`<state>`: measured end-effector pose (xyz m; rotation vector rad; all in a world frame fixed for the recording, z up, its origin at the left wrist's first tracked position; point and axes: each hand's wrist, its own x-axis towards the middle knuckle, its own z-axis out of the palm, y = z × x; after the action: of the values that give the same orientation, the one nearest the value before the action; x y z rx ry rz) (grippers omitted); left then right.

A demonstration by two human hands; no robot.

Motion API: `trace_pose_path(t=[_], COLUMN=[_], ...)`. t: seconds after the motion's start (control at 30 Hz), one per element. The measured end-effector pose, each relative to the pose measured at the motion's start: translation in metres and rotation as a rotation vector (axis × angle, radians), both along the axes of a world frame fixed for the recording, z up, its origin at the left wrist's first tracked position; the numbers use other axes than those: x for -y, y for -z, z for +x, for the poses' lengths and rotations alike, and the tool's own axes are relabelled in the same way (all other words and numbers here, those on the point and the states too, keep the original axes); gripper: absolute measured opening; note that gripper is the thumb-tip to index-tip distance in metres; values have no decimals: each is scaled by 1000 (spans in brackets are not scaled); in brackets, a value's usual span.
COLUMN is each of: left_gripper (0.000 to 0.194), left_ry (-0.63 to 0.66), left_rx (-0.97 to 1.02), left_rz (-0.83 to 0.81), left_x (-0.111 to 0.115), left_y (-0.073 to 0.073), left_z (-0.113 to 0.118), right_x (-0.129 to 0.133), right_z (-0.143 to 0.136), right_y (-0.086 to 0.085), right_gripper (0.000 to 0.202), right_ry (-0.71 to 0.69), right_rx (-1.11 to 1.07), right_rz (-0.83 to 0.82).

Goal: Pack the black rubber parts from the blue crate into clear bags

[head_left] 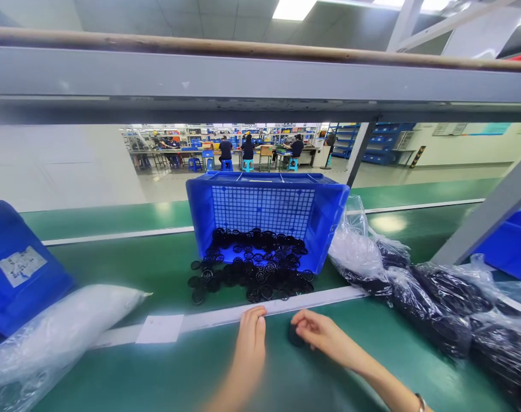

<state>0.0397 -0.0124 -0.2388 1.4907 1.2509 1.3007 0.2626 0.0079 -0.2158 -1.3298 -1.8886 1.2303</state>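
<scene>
A blue crate [260,178] lies tipped on its side on the green work surface [170,372], its opening facing me. Black round parts [260,269] are heaped inside and spill out in front. My right hand [318,332], fingers curled, holds a black disc [295,335] just above or on the surface. To its left, my left hand [252,335] is near the white strip [217,316], fingers pressed together; whether anything is under them is hidden.
Clear bags of black parts [436,303] line the right side. A white bag [84,315] and another blue bin [20,263] stand at left, near a white paper [160,329]. A shelf beam [260,77] crosses above. Several people sit far behind.
</scene>
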Motion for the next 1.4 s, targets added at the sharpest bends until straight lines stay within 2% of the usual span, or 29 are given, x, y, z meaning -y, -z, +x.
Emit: trace_pose_path(t=[0.07,0.17,0.3,0.4,0.47,0.5,0.6,0.67,0.8,0.93,1.07,1.13,1.2,1.3,1.37,1.4], left_gripper=[37,36,38,38,38,38,37,37,37,40,44,44,48,56,60,62], left_ry=[5,12,32,46,53,55,52,43,61,269,541,606,601,563,532,505], left_rx=[3,0,-39,-60,-67,-69,-70,-73,-121,-221,-337,-364,-379,-387,-355,-326], left_rz=[-4,8,16,13,14,15,26,35,57,131,190,207,228,235,200,171], left_x=[0,1,1,1,1,1,0,-1,2,11,17,18,17,15,13,12], left_y=[-1,-1,-1,-2,-2,-3,-3,-3,-7,-19,-31,-33,-31,-24,-19,-17], left_z=[0,0,0,0,0,0,-1,-1,0,0,-1,0,1,3,3,3], right_x=[11,11,-29,-59,-64,-61,-40,-23,-6,-3,10,15,12,-12,-37,-49], right_z=[-2,-7,-10,-12,-13,-14,-12,-6,8,14,13,12,9,-4,-18,-25], right_y=[1,-4,-8,-5,-2,-1,-1,-1,-4,-8,-18,-24,-30,-32,-26,-22], right_gripper=[9,10,17,23,21,22,27,22,14,26,27,27,27,26,28,34], right_ry=[-42,-64,35,-66,-114,-91,14,-6,-50,-63,-192,-252,-260,-109,-45,-59], right_rx=[147,304,444,510,521,491,309,244,279,273,318,362,381,404,457,503], right_rz=[142,308,599,706,713,693,481,316,250,260,251,223,206,347,565,677])
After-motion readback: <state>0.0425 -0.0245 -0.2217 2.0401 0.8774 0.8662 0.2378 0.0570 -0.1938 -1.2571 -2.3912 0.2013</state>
